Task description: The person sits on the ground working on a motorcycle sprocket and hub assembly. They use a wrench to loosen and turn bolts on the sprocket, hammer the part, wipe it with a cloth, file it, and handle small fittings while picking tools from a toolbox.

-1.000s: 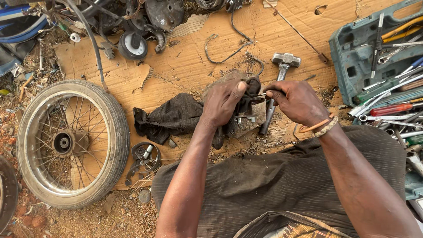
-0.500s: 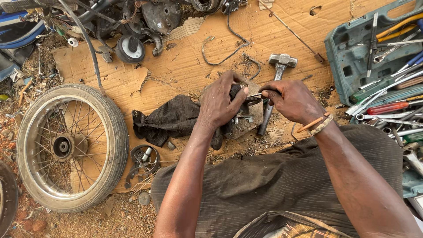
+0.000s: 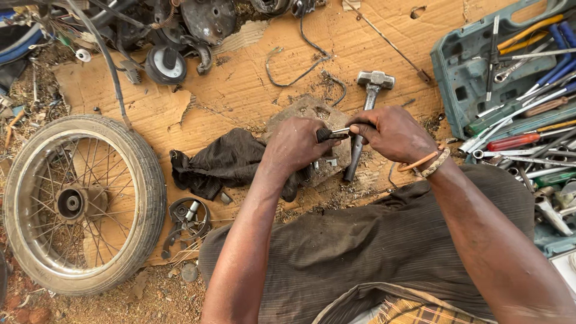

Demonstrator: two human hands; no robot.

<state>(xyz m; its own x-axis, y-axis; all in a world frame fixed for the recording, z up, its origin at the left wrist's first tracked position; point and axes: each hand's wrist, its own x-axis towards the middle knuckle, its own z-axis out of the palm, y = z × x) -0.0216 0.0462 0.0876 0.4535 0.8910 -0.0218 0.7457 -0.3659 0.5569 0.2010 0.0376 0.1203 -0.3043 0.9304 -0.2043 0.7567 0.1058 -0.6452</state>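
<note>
My left hand (image 3: 294, 144) is closed around a small dark part with a black round end showing at the thumb. My right hand (image 3: 393, 133) pinches a thin metal rod or tool (image 3: 339, 131) that runs into that part; the two hands nearly touch. Both hover just above a grey flat slab (image 3: 312, 111) lying on the cardboard sheet (image 3: 240, 90). A dark rag (image 3: 225, 162) lies under and left of my left wrist. A hammer (image 3: 366, 114) lies on the cardboard under my right hand, head pointing away.
A spoked wheel with tyre (image 3: 81, 201) lies at the left. A green tool case (image 3: 510, 78) full of screwdrivers and wrenches sits at the right. Engine parts (image 3: 180, 30) crowd the top left. A round metal ring part (image 3: 187, 217) lies near my knee.
Both hands have lifted slightly and shifted right, drawing closer together. The thin rod now shows between them, and the grey slab below is more exposed.
</note>
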